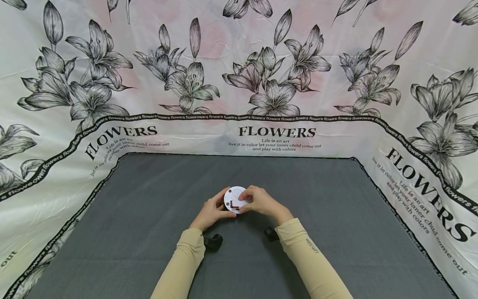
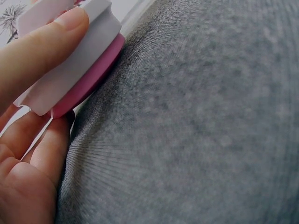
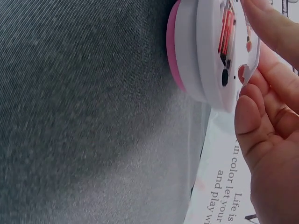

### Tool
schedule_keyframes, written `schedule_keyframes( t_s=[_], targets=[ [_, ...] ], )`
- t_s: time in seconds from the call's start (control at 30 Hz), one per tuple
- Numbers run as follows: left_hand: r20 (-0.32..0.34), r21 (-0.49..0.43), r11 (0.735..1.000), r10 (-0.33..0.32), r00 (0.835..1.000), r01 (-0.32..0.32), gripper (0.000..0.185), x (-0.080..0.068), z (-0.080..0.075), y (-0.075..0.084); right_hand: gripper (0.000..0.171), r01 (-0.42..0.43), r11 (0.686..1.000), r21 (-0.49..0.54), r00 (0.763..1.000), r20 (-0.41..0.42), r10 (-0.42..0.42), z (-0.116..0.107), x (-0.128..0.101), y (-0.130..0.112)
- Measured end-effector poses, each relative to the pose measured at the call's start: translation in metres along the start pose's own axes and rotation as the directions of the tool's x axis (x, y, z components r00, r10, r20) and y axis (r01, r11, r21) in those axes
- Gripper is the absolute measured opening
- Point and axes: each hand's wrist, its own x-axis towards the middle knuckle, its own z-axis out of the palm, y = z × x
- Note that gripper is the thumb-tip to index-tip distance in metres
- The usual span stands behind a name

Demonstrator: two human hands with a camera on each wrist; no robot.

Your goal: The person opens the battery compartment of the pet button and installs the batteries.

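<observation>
A round white device with small holes in its back is held above the grey cloth. My left hand grips it by the rim, thumb on the near side and fingers beneath. Its underside is pink in the left wrist view. An uncovered battery compartment shows red and black parts inside; what they are exactly I cannot tell. My right hand pinches a small white cover between thumb and fingers, lifted at an angle beside the compartment. The fingers hide part of the cover.
Dark grey cloth spreads under both hands. A white flower-printed border with lettering rises at the back and sides. Black wrist-worn pieces sit under both sleeves, close to the cloth.
</observation>
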Motion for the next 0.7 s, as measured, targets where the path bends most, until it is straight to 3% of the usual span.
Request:
schedule_keyframes(
  t_s=[0.47,0.7],
  targets=[
    [-0.002,-0.006,1.0,0.018,1.0,-0.018,0.089,-0.002,0.0004,0.0,0.026,-0.016,0.999,-0.036,1.0,0.006,0.017,0.0048,0.0031,-0.0035],
    [0.004,-0.006,1.0,-0.006,1.0,0.006,0.089,-0.0013,-0.0002,0.0005,0.024,-0.037,0.999,-0.023,0.999,-0.006,0.037,0.0063,0.0032,-0.0026]
  ],
)
